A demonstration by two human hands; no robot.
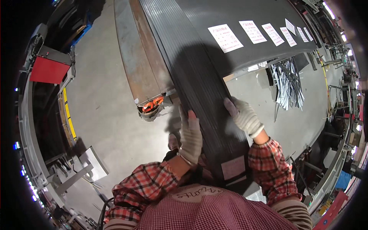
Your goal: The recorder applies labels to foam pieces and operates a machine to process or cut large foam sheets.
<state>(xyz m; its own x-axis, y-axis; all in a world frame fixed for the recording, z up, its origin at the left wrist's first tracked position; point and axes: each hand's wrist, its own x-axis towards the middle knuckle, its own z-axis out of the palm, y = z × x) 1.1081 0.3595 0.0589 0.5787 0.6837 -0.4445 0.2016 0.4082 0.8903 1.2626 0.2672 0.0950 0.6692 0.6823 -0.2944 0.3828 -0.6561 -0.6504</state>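
A long stack of dark ribbed strips [209, 90] runs from the far middle toward my body, its near end at my apron. My left hand [190, 136], in a whitish knit glove with bare fingertips, lies along the stack's left edge with fingers stretched forward. On the opposite edge, my right hand [244, 116], gloved the same way, touches the side with extended fingers and the thumb near the top. Neither hand wraps round the stack. A pale label [233, 168] sits on the near end of the strips.
White printed sheets [225, 38] lie on a wide black surface [268, 9] at the far right. Left of the stack is a rusty metal beam [140, 57], with orange objects [153, 104] in a holder at its end. Thin metal strips [287, 84] are heaped at right. A red panel [50, 70] stands left.
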